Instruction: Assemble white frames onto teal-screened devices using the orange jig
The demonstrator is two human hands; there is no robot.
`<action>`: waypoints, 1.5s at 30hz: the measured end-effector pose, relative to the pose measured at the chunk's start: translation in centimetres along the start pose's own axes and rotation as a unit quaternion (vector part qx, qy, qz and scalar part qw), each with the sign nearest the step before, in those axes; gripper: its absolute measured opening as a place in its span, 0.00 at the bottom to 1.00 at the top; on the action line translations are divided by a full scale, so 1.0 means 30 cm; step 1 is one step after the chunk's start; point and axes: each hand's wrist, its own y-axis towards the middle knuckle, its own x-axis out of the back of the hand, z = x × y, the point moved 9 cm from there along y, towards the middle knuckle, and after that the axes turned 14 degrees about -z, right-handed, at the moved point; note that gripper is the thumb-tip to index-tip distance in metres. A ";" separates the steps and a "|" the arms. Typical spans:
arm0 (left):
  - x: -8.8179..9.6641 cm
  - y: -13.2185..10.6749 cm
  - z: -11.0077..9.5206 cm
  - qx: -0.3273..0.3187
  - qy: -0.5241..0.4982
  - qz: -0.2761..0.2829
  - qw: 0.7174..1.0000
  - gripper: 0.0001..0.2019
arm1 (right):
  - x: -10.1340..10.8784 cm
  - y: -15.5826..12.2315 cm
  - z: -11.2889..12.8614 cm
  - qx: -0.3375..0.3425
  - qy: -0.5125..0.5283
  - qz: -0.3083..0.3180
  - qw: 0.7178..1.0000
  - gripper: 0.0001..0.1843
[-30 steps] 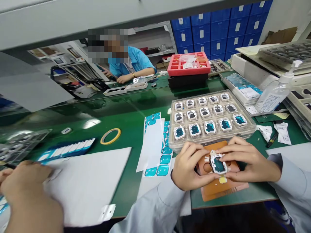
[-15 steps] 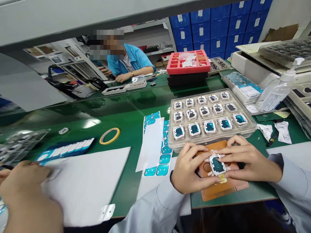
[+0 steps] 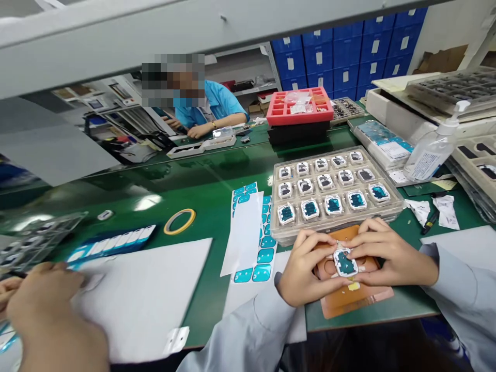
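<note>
Between my two hands is a small white square frame with a dark teal film inside (image 3: 346, 263), over an orange plate (image 3: 337, 302). My left hand (image 3: 308, 266) grips its left side, thumb at the lower edge and fingers at the upper corner. On the opposite side my right hand (image 3: 387, 253) presses its fingertips and thumb against the frame. A small yellow tab (image 3: 353, 286) shows just below the frame. Right behind my hands stands a clear plastic tray (image 3: 281, 233) holding rows of similar white frames, the front row with teal film.
Teal sticker sheets (image 3: 262, 272) lie left of my hands, partly under a white sheet (image 3: 244, 237). Farther left are a yellow tape roll (image 3: 180, 221) and a co-worker's hand (image 3: 50, 294) on a white pad (image 3: 155, 299). A pump bottle (image 3: 432, 150) stands right. Another person (image 3: 217, 103) sits opposite.
The camera view has shifted slightly. My hands stay around the white frame, which looks a little straighter, and the yellow tab below it shows less.
</note>
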 end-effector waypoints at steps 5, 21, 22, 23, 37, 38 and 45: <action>-0.023 -0.024 0.003 -0.022 0.001 0.031 0.999 0.34 | 0.002 -0.011 -0.028 -0.036 0.038 -0.038 0.998 0.19; 0.210 -0.015 0.095 -0.078 0.141 -0.208 0.965 0.16 | -0.082 -0.071 -0.152 -0.358 0.510 -0.024 0.782 0.28; 0.274 -0.013 0.150 -0.029 0.175 -0.251 0.952 0.17 | -0.081 -0.070 -0.154 -0.363 0.522 -0.030 0.772 0.28; 0.339 -0.014 0.206 0.023 0.211 -0.287 0.934 0.17 | -0.078 -0.068 -0.156 -0.364 0.531 -0.036 0.764 0.28; 0.494 -0.160 0.605 0.547 0.428 -0.127 0.708 0.44 | 0.094 -0.010 -0.114 -0.229 0.444 -0.163 0.851 0.31; 0.487 -0.165 0.608 0.555 0.429 -0.113 0.703 0.44 | 0.102 -0.004 -0.101 -0.211 0.436 -0.169 0.858 0.30; 0.456 -0.176 0.619 0.561 0.451 -0.048 0.692 0.35 | 0.116 0.003 -0.074 -0.152 0.386 -0.200 0.888 0.25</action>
